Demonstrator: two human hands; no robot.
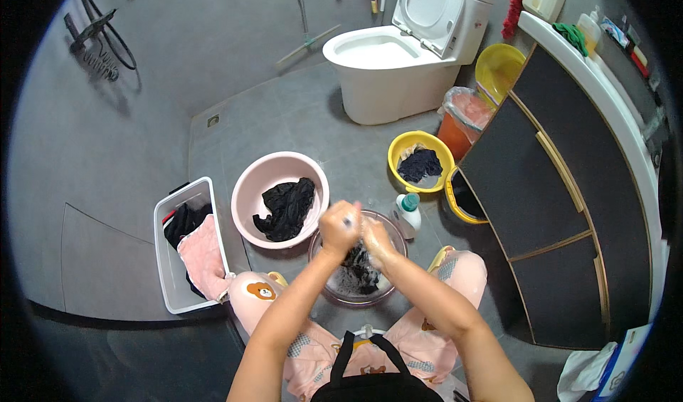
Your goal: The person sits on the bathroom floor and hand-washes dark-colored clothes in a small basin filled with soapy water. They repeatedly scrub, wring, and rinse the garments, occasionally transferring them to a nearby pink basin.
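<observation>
Both fists meet, wet and foamy, over a clear round basin on the floor between my knees. My left hand is closed, with a dark bit of cloth and suds showing at its fingers. Against it, my right hand is curled on the same black cloth. That cloth hangs below the hands into soapy water; the part inside the grip is mostly hidden. A white bottle with a teal cap stands right beside the basin. To the left, a pink basin holds a black garment.
A white bin of clothes stands at left, a pink cloth on top. Farther right are a yellow basin with dark cloth, an orange waste bin and a dark cabinet. A toilet with raised lid stands beyond.
</observation>
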